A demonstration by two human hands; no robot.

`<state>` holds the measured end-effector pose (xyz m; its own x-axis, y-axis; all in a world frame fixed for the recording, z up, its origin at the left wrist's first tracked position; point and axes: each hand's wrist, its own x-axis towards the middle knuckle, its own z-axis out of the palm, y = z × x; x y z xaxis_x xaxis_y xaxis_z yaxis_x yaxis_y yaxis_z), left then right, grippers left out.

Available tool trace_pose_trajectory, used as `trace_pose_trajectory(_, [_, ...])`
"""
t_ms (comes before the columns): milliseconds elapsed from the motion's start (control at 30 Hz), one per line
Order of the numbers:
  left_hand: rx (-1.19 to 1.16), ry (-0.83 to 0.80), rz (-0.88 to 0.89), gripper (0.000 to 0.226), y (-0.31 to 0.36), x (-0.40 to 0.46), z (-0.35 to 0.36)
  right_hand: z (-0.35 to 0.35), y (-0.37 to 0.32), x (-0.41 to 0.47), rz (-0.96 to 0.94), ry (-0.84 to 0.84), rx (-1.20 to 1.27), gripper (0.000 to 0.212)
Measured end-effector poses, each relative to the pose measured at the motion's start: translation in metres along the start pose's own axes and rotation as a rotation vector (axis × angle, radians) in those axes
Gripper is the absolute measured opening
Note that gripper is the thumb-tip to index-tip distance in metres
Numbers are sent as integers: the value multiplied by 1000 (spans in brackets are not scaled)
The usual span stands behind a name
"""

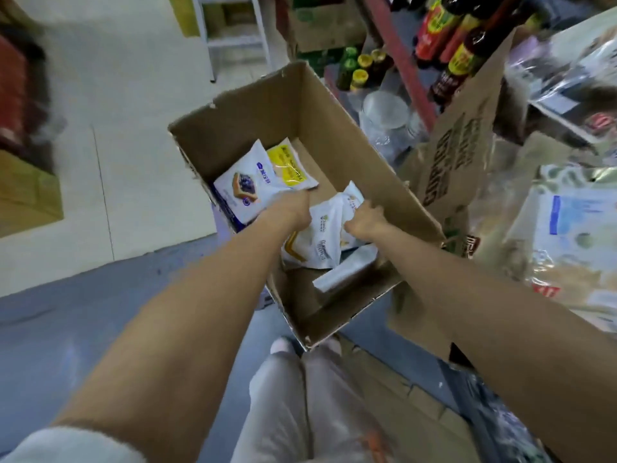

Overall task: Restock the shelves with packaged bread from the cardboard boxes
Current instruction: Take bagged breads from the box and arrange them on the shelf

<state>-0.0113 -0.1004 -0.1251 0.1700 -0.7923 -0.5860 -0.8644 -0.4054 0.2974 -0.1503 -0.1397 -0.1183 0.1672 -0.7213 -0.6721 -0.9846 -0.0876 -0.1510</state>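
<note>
At the far left a yellow-brown box sits on the pale floor, with dark red blurred things above it. Nearer, the floor turns grey-blue. In the middle stands an open carton, tilted in the view, its flaps up. Inside it, at the far left corner, lies a white pack printed with a blueberry toast picture, and just beside it, overlapping its right edge, a yellow pack. The left hand reaches down into the carton, touching the near edge of the white pack; its fingers are hidden, so I cannot tell whether they are curled or straight. Between the two hands is a crumpled white bag with green print, and under it another pale pack lies on the carton bottom. The right hand grips the right edge of the white bag, fingers curled round it. Below the carton are the person's pale trousers and a flattened carton on the floor. To the right a printed cardboard flap stands up; far behind it are dark sauce bottles with yellow labels and small yellow-capped bottles on a red-framed shelf. At the right edge, bagged bread lies piled on shelves.
</note>
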Motion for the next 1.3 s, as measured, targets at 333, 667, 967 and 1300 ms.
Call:
trace_pose_trajectory(333, [-196,-49,28,38,-1,53,51,23,13,51,102,17,93,39])
trace_pose_trajectory(667, [-254,365,-147,12,0,3,18,-18,-7,-12,-281,138,312,20])
trace_pose_trajectory(967, [-489,738,344,12,48,-91,-113,-152,-15,-123,-461,494,490,27])
trace_pose_trajectory(1300, [-695,799,699,13,177,-183,-227,-251,42,-249,-486,529,1180,10])
